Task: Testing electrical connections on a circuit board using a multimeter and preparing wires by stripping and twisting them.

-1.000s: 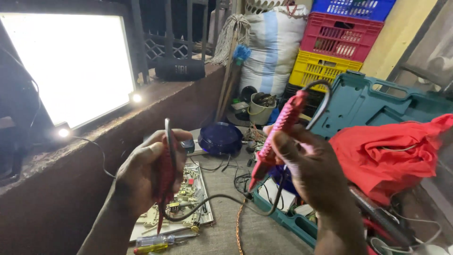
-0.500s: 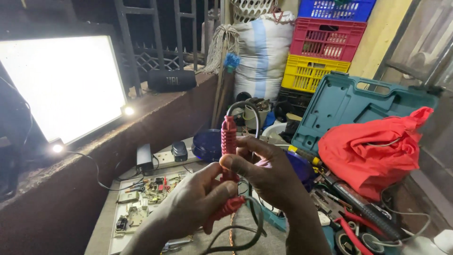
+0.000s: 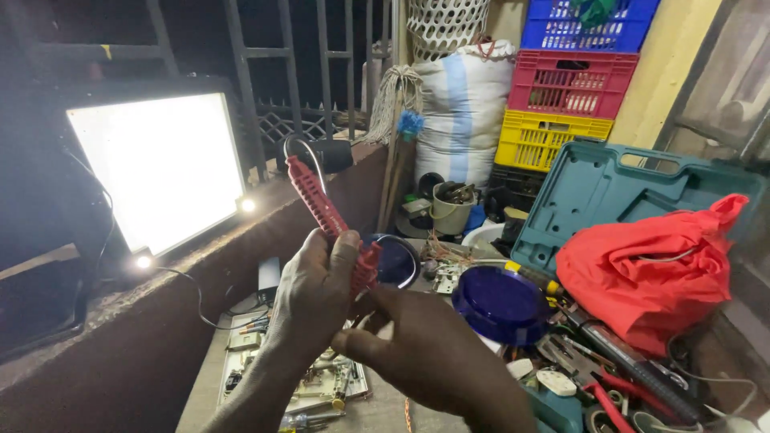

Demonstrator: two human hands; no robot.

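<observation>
Left hand [image 3: 317,293] clamped on a red probe [image 3: 325,215] raised into the lamp [image 3: 160,168] light, right hand [image 3: 425,353] loosely curled, holding nothing, beneath it, above the cluttered worktop [image 3: 385,413].

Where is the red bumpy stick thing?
In the head view, the red ribbed tool is left of centre, gripped in the left hand, slanting up towards the bright light panel.

The left hand [image 3: 317,293] is covering the middle of the red probe [image 3: 325,215]; its lower tip is lying hidden behind the right hand [image 3: 421,353]. Both forearms are running off the frame at 6 o'clock. The circuit board [image 3: 321,385] components are appearing too small to identify. The red bag [image 3: 658,269] is concealing the teal case [image 3: 609,188] interior at 3 o'clock.
</observation>
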